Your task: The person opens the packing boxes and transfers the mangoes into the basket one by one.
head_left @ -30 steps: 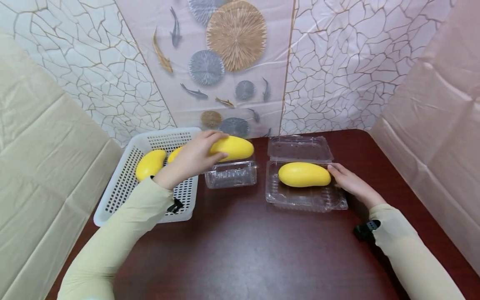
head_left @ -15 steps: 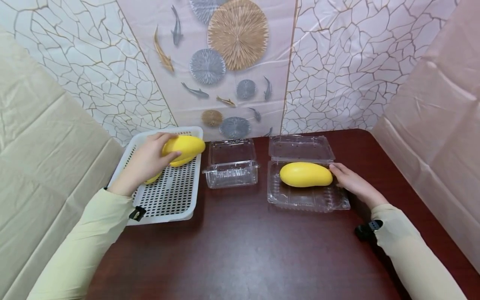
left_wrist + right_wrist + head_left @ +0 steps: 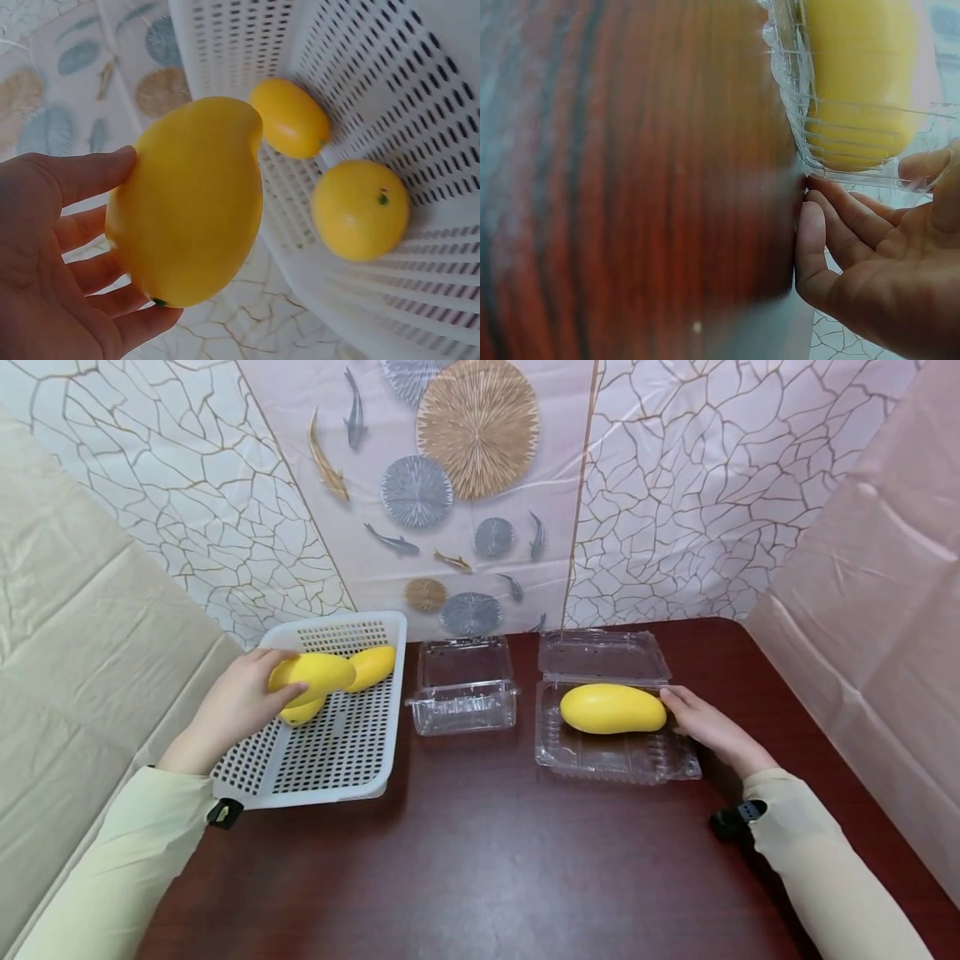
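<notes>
My left hand (image 3: 238,703) grips a yellow mango (image 3: 191,202), thumb on one side and fingers round the other. It is held over the left part of the white basket (image 3: 393,718). Two more mangoes lie in the basket: one (image 3: 372,668) toward the back right, another (image 3: 302,713) partly hidden under the held one. On the right, my right hand (image 3: 701,722) pinches the right rim of a clear plastic clamshell box (image 3: 600,762), its lid laid back. Another mango (image 3: 611,708) lies lengthwise in that box. In the right wrist view, fingers (image 3: 855,225) sit against the box's outer wall.
A second clear clamshell box (image 3: 463,714) stands between the basket and the right-hand box, its lid raised at the back. The dark red table (image 3: 480,843) stretches in front. A patterned cloth (image 3: 472,527) hangs behind, with beige cloth walls at both sides.
My left hand has carried the mango leftward, from above the middle box to over the basket's left part. The right hand and its box stay in place.
</notes>
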Tool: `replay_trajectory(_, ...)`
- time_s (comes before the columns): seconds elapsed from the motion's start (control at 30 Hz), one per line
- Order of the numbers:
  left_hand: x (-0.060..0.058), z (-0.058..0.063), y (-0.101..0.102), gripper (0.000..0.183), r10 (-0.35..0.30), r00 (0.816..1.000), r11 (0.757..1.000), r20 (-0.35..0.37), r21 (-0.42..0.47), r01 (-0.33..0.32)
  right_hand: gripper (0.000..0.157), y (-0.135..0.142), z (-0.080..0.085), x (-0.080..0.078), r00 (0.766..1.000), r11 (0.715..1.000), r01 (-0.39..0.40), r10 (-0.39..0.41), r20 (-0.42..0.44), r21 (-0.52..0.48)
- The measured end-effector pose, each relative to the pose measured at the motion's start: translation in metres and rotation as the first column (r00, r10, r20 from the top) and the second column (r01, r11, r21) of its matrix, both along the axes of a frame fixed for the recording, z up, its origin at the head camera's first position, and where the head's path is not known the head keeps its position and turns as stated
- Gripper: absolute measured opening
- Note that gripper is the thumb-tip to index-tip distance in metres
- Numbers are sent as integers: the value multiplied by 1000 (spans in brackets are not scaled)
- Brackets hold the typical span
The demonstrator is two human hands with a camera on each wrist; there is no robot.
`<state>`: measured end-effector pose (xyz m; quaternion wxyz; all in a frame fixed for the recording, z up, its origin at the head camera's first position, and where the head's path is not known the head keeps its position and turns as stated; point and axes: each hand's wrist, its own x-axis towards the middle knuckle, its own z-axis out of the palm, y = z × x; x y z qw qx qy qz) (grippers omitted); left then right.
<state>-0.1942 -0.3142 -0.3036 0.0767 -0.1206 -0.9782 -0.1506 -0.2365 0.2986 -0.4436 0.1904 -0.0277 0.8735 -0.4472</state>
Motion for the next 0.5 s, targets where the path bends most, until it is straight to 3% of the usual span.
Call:
replay_trajectory(0.2,5,-12,-13,56,55,996,998,72,-4,-55,82,0,-1,1,1000,1000,-2,2,1,-7)
replay_trajectory(0.5,12,-37,-25,61,144,974,989,176,5,-147,83,1,-1,-2,1000,1000,-4,4,-3,-19)
